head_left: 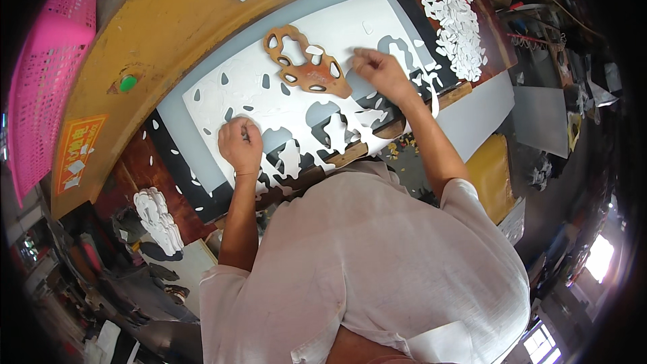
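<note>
A white sheet (337, 19) lies on a grey board, with cut-out holes and ragged strips along its near edge. On it rests an orange-brown cutting die (314, 75) of curved outline with several openings; a small white offcut (315, 50) sits on its upper side. My left hand (240, 144) is closed in a loose fist on the sheet's near left part; whatever its fingers may hold is hidden. To the right of the die, my right hand (383, 75) hovers over or touches the sheet, index finger stretched towards the die, the other fingers partly bent. No held thing shows in it.
A pile of small white offcuts (458, 30) covers the far right. Stacked white cut pieces (156, 219) stand at the lower left. A yellow-brown machine beam (145, 44) with a green button (127, 83) curves behind the board. A pink basket (50, 61) stands far left.
</note>
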